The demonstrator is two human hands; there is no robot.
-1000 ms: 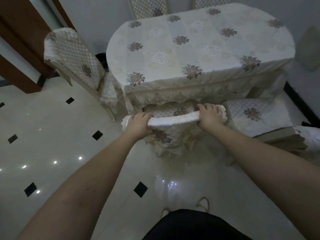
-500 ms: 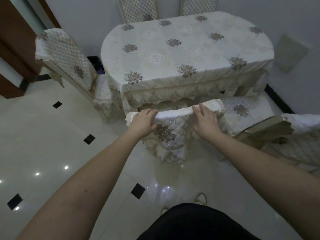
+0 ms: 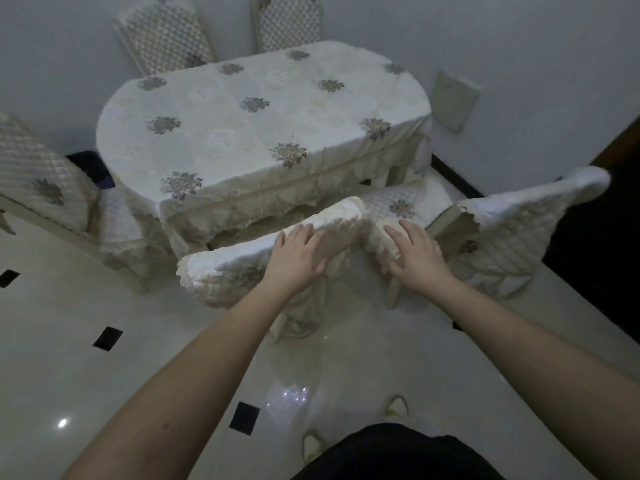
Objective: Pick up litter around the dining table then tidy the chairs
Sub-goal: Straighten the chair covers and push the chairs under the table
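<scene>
Both hands slid inward since earlier frame: my left hand (image 3: 297, 256) and right hand (image 3: 417, 255), grip wide, flat on chair back (image 3: 242, 261). Risk: loose cover (image 3: 341, 216) slipping, chair skewing toward 1 o'clock against counter (image 3: 242, 133).

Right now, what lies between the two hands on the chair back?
Head view: between the left hand and right hand only the chair's quilted cover shows, rumpled, nothing else.

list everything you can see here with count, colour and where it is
dining table: one, cream floral cloth, centre against the wall
chairs: five, cream quilted covers; two behind the table, one at left, one front centre under the hands, one at right
floor: pale glossy tiles, small black diamond insets
wall panel: one, beige, right wall
slippers: two, pale, bottom centre
left hand: flat on the front chair's top
right hand: resting beside it
</scene>
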